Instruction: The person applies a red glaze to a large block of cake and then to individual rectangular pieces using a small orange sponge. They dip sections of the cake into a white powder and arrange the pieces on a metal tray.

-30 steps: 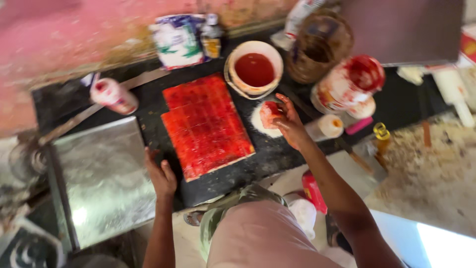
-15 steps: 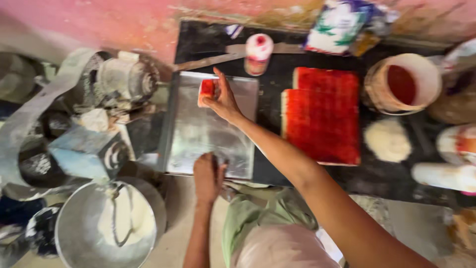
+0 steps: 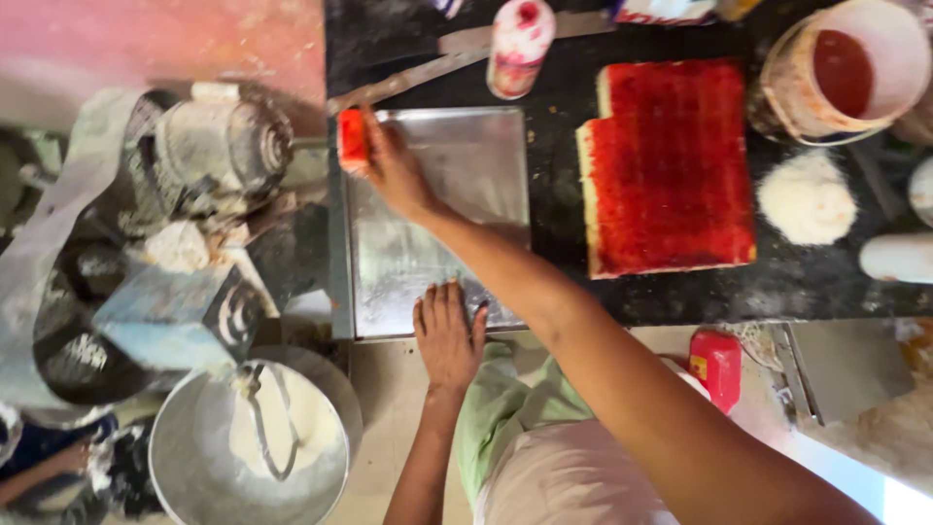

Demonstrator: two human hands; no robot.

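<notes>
My right hand (image 3: pixel 394 170) reaches across to the far left corner of a shiny metal tray (image 3: pixel 457 233) and holds a small red-topped cake piece (image 3: pixel 352 138) there. My left hand (image 3: pixel 447 335) lies flat, fingers spread, on the tray's near edge. To the right, on the black counter (image 3: pixel 554 204), lies a large slab of sponge cake spread with red jam (image 3: pixel 671 165), with one strip cut away at its left side. A heap of white coconut flakes (image 3: pixel 805 199) sits right of the slab.
A tub of red jam (image 3: pixel 855 68) stands at the far right, a small red-and-white bottle (image 3: pixel 518 44) and a long knife (image 3: pixel 428 73) behind the tray. A stand mixer (image 3: pixel 185 233) with a bowl of white cream (image 3: pixel 253 447) stands at left. A red container (image 3: pixel 716 365) sits below the counter.
My right hand carried the red-topped piece from the coconut heap leftward to the tray's far left corner. My left hand moved onto the tray's near edge. The camera swung left.
</notes>
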